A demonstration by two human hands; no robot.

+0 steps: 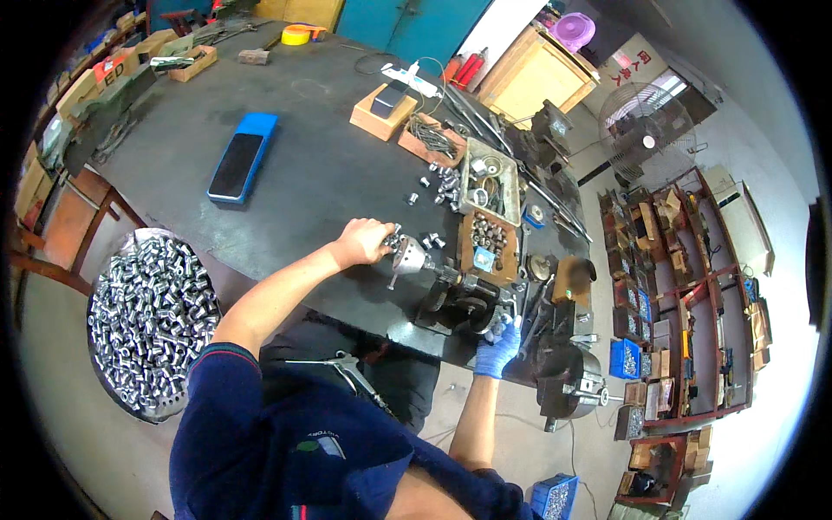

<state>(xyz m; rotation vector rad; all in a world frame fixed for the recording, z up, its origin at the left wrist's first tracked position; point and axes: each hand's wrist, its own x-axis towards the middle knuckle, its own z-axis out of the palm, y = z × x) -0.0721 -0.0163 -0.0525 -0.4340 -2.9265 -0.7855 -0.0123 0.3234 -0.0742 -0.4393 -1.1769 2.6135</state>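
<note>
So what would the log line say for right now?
left hand: bare, at metal chuck | right hand: blue glove, on bench machine | small metal sleeves loose on dark table

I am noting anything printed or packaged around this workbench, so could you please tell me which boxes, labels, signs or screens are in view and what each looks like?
Phone: flat on the dark bench, far left; black screen, blue case.
Wall sign: on the far wall, upper right; pale sheet with red characters.
Cardboard boxes: along the bench's far left edge; brown, open-topped.
Blue bins: on the right-hand shelves; small, holding metal parts.
</note>
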